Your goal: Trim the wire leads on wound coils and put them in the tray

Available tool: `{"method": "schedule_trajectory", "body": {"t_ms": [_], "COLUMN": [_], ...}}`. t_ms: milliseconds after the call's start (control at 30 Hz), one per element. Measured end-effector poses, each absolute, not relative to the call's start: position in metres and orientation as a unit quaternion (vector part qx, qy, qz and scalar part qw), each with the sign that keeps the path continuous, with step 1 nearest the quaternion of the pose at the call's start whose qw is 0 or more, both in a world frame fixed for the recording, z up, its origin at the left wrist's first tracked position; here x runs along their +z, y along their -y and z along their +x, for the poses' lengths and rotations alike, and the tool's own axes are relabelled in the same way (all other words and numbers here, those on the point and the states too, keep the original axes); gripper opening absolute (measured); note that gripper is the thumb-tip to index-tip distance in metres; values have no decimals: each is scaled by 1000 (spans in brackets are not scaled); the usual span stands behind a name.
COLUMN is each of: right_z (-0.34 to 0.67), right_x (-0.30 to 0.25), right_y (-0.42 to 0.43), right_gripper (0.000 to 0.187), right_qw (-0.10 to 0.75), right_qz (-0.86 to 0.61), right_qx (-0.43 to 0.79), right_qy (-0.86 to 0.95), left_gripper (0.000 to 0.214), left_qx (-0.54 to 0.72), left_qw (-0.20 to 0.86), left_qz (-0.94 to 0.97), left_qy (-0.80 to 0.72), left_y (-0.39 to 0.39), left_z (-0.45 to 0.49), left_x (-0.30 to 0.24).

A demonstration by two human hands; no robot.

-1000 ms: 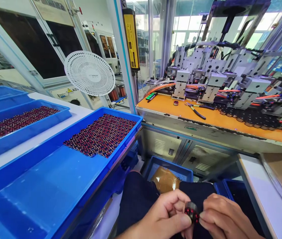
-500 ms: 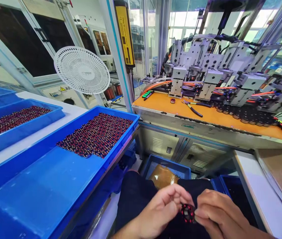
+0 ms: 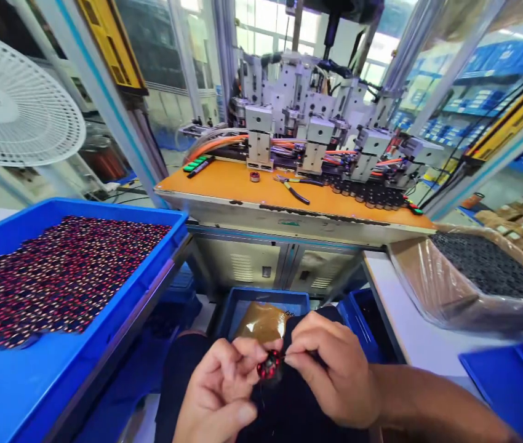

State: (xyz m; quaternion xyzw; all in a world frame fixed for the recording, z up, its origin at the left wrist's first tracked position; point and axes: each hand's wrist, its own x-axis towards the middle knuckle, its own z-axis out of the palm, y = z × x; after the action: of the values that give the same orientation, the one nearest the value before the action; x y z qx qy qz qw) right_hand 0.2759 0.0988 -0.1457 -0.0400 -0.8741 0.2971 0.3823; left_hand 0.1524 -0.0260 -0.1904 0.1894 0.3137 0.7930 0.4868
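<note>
Ring-shaped part (image 3: 269, 365), small, dark, with glossy red segments, sits lower centre of frame. Left hand (image 3: 224, 378): fingers curled, holding part at its left side, thumb spread away. Right hand (image 3: 333, 369): thumb and index fingertips pinched together at part's right edge; whether anything thin lies between, cannot tell. Left of frame: smooth blue plastic tray (image 3: 7, 387), densely packed red-black speckled pieces (image 3: 72, 277). Upper centre: flat orange tabletop (image 3: 215, 184), chipped edge. Just above hands: shiny amber bag (image 3: 261, 321).
</note>
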Motion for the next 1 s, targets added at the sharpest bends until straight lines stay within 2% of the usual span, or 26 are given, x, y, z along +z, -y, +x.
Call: {"method": "schedule_trajectory", "body": {"t_ms": [167,300,533,700,833,1000], "right_z": [274,276,276,275,274,274], "right_x": [-146,-146,-147,-149,-153,-148], "right_y": [-101,-101,-101,-98,-93,-86], "right_gripper": [14,14,11,13,14,16], "right_qw": [391,385,396,402,404,355], "right_qz": [19,21,-50,-68,-96,-170], "right_qx": [319,331,373,397,409,518], "right_qy": [863,861,838,822,813,759], "left_gripper": [42,33,15,23,21,25], "left_qx": [718,636,717,760,773,763], "left_qw": [572,653,507,411,348,316], "left_qz": [247,287,261,277,291,325], "left_qy": [-310,-295,-402,-421,-444,-462], "left_y": [17,16,22,20,18,17], "left_z": [146,146,152,154,151,146], "left_x": [-200,-202,-191,-191,-191,-196]}}
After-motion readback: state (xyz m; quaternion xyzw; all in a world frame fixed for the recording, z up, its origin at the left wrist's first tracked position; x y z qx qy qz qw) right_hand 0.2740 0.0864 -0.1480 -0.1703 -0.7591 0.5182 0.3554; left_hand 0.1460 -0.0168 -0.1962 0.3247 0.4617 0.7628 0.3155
